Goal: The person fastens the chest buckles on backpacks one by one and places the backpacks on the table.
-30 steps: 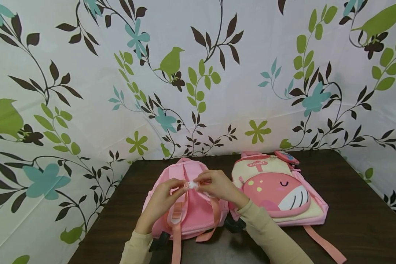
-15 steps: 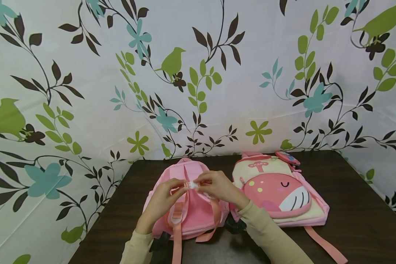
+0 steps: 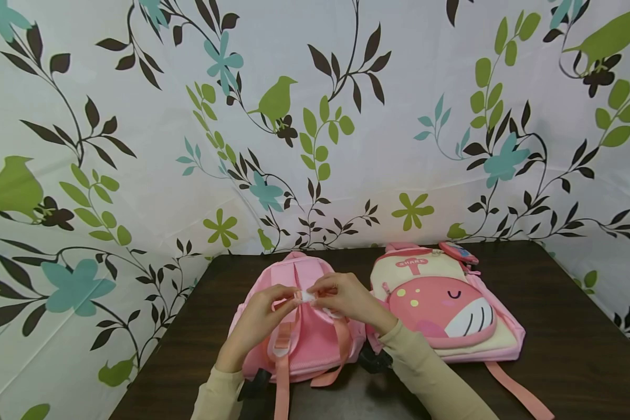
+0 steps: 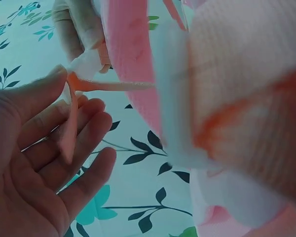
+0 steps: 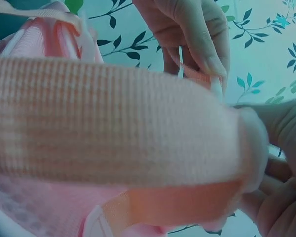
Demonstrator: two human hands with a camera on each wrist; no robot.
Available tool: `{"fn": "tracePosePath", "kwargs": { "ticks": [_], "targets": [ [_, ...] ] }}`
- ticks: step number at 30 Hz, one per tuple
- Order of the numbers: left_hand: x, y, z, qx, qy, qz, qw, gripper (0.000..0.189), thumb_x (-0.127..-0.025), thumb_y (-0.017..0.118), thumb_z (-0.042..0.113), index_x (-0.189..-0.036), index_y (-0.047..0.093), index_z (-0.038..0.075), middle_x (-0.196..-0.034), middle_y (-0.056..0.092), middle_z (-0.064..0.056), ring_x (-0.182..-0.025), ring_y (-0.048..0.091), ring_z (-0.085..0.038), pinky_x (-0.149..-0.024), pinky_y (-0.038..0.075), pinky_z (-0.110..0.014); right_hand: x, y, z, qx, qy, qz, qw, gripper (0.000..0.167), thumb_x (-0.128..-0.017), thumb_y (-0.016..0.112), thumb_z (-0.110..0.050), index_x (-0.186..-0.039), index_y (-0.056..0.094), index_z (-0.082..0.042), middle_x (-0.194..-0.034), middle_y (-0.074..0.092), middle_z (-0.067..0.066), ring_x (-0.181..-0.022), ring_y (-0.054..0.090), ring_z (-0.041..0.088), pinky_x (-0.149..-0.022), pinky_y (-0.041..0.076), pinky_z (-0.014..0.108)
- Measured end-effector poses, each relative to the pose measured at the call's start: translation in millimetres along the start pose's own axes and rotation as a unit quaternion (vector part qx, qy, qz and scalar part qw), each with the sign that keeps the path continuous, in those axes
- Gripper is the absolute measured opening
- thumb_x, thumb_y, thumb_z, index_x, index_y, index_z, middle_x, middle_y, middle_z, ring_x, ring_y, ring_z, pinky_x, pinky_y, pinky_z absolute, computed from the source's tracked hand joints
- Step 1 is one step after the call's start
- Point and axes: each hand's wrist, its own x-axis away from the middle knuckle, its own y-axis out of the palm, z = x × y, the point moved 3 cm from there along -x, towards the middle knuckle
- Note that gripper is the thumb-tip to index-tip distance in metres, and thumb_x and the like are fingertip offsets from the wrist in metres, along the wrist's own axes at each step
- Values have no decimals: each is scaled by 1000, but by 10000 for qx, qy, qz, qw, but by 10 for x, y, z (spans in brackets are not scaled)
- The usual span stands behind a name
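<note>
In the head view a pink backpack [image 3: 320,341] lies with its strap side up. Over its middle, both hands pinch a small white plastic buckle [image 3: 307,296] joining the chest straps. My left hand [image 3: 266,308] grips its left end by the strap, between thumb and forefinger. The right hand [image 3: 349,297] pinches the other end. In the left wrist view an orange strap tail [image 4: 69,131] hangs by the palm, its lower fingers loosely spread. A wide peach strap [image 5: 113,123] crosses the right wrist view and hides much of the backpack.
A second backpack [image 3: 412,265], cream and pink with a whale pocket [image 3: 436,306], lies to the right on the dark wooden table [image 3: 562,338]. Its orange strap [image 3: 520,391] trails toward the front. A black object [image 3: 375,357] sits between the bags. Behind hangs a leaf-and-bird patterned cloth [image 3: 346,146].
The head view has drifted slightly, so everything sits a little further right. Both hands keep their pinch on the buckle, nearly still.
</note>
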Motion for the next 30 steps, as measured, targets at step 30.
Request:
{"fn": "tracePosePath", "kwargs": {
  "ticks": [30],
  "targets": [
    [28, 22, -138, -400, -164, -822, 9957, 18, -94, 73, 28, -106, 76, 15, -102, 72, 8, -97, 65, -13, -90, 53, -52, 11, 124, 127, -248, 331, -582, 9974, 23, -88, 80, -20, -109, 79, -11, -96, 71, -6, -83, 61, 9, -72, 53, 25]
  ]
}}
